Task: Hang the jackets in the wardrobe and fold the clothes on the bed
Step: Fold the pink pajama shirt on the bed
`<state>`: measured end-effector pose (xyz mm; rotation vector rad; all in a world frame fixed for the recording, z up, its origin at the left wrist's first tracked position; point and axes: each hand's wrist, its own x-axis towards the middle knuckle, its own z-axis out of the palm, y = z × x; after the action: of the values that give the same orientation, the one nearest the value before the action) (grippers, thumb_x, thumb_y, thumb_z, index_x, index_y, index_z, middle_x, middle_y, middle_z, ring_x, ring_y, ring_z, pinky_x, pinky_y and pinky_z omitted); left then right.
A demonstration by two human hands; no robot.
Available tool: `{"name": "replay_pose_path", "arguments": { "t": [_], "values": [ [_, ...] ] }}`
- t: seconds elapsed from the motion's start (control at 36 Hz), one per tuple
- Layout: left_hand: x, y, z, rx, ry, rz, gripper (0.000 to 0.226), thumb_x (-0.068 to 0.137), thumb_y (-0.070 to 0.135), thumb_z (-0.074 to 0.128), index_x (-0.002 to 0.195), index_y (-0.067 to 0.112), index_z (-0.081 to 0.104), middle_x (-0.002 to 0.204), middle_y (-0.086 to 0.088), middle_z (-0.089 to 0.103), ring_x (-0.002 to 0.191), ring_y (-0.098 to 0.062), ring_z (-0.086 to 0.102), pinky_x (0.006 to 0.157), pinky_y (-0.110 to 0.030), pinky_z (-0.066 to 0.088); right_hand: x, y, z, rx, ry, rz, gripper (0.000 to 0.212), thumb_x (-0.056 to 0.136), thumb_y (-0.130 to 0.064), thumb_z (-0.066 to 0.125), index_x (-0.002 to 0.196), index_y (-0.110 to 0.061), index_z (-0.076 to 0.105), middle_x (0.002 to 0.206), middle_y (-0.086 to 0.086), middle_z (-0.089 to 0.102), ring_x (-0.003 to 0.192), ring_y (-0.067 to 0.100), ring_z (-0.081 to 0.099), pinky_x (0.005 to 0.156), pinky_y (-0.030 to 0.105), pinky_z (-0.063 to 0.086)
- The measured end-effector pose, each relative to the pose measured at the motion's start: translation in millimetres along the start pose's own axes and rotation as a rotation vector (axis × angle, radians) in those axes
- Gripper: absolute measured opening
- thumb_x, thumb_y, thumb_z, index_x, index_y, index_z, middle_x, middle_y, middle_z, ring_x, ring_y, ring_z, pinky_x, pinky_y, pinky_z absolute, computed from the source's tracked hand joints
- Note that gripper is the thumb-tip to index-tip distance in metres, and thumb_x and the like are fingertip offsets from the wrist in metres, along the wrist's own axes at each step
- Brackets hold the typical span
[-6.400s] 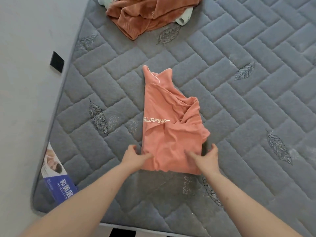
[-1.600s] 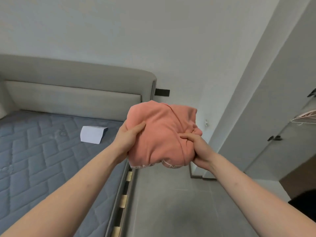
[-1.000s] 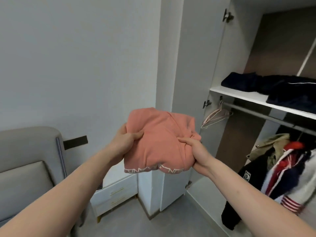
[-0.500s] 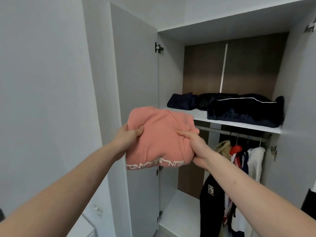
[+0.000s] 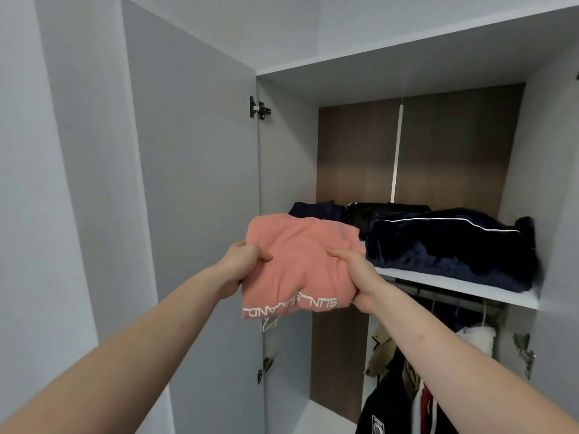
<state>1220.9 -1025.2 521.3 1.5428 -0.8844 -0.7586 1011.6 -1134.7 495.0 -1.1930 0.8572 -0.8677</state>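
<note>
Holding the folded pink shirt (image 5: 300,264) at the centre of the frame, we pinch its edges with thumbs over fingers, left hand (image 5: 241,264) and right hand (image 5: 357,277) alike. It hangs level with the wardrobe shelf (image 5: 454,285), where dark folded clothes (image 5: 445,242) already lie. Jackets (image 5: 404,386) hang at lower right. We judge this garment folded but not yet shelved; the bed is out of view.

We hold the folded pink shirt (image 5: 297,264) with our left hand (image 5: 241,264) and right hand (image 5: 357,277) gripping its sides, in front of the open wardrobe (image 5: 282,170), near its shelf (image 5: 454,285) bearing dark clothes (image 5: 448,242), jackets (image 5: 404,386) hanging below.
</note>
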Motion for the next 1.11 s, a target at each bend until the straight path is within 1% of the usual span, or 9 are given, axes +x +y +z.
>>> {"name": "replay_pose_path", "arguments": {
  "t": [0.36,0.44,0.5,0.56,0.67,0.78,0.86,1.0,1.11],
  "values": [
    [138,13,44,0.159,-0.059,-0.006,0.038,0.088,0.011,0.062,0.125,0.01,0.053,0.112,-0.01,0.064,0.101,-0.029,0.064,0.085,-0.041,0.054,109,-16,-19,0.005,0.097,0.072,0.042,0.086,-0.043,0.074,0.12,-0.026,0.057,0.113,0.013,0.069,0.101,0.035,0.068,0.088,0.053,0.059],
    [171,19,49,0.211,-0.061,0.01,0.033,0.09,0.012,0.061,0.121,0.011,0.049,0.104,-0.006,0.061,0.093,-0.024,0.062,0.076,-0.035,0.052,137,-19,-18,0.012,0.123,0.097,0.042,0.087,-0.047,0.073,0.119,-0.025,0.057,0.11,0.014,0.07,0.097,0.034,0.07,0.077,0.048,0.062],
    [194,24,52,0.255,-0.059,0.016,0.038,0.09,0.013,0.061,0.126,0.011,0.048,0.105,-0.007,0.06,0.091,-0.023,0.061,0.072,-0.032,0.05,159,-21,-16,0.015,0.136,0.118,0.048,0.088,-0.05,0.071,0.126,-0.024,0.057,0.113,0.015,0.069,0.1,0.036,0.07,0.083,0.052,0.061],
    [218,28,54,0.307,-0.061,0.013,0.047,0.089,0.014,0.062,0.132,0.008,0.047,0.111,-0.01,0.06,0.094,-0.025,0.061,0.079,-0.035,0.052,181,-23,-14,0.027,0.136,0.14,0.054,0.089,-0.051,0.07,0.132,-0.023,0.055,0.117,0.017,0.069,0.103,0.038,0.07,0.09,0.056,0.059],
    [266,34,58,0.399,-0.066,0.039,0.047,0.085,0.013,0.063,0.131,0.004,0.053,0.102,-0.011,0.064,0.091,-0.026,0.064,0.085,-0.038,0.057,222,-30,-6,0.013,0.142,0.154,0.054,0.095,-0.052,0.064,0.139,-0.022,0.053,0.114,0.015,0.069,0.099,0.035,0.07,0.076,0.048,0.062],
    [312,35,64,0.503,-0.073,0.081,0.048,0.086,0.013,0.062,0.132,0.003,0.055,0.116,-0.015,0.065,0.102,-0.031,0.065,0.094,-0.043,0.056,264,-32,1,-0.018,0.203,0.163,0.063,0.094,-0.053,0.063,0.147,-0.024,0.043,0.121,0.016,0.064,0.105,0.035,0.066,0.083,0.052,0.06],
    [340,32,68,0.607,-0.06,0.111,0.055,0.087,0.018,0.061,0.139,0.006,0.048,0.132,-0.015,0.06,0.118,-0.033,0.059,0.102,-0.041,0.051,294,-27,4,-0.094,0.276,0.152,0.075,0.097,-0.052,0.06,0.157,-0.024,0.025,0.14,0.017,0.053,0.121,0.036,0.057,0.102,0.053,0.052],
    [356,17,85,0.95,0.053,0.343,0.075,0.086,0.027,0.056,0.155,0.02,0.03,0.166,-0.007,0.021,0.147,-0.034,0.03,0.119,-0.046,0.029,325,-19,23,-0.24,0.35,0.096,0.08,0.102,-0.054,0.046,0.162,-0.018,0.007,0.158,0.017,0.037,0.138,0.039,0.043,0.116,0.051,0.038],
    [362,0,96,0.874,-0.119,0.45,0.064,0.09,0.031,0.04,0.154,0.028,0.039,0.163,0.001,0.035,0.148,-0.027,0.032,0.122,-0.045,0.024,335,-23,40,-0.228,0.365,0.076,0.088,0.099,-0.062,0.045,0.162,-0.013,0.007,0.161,0.018,0.031,0.142,0.04,0.04,0.117,0.05,0.036]
  ]
}}
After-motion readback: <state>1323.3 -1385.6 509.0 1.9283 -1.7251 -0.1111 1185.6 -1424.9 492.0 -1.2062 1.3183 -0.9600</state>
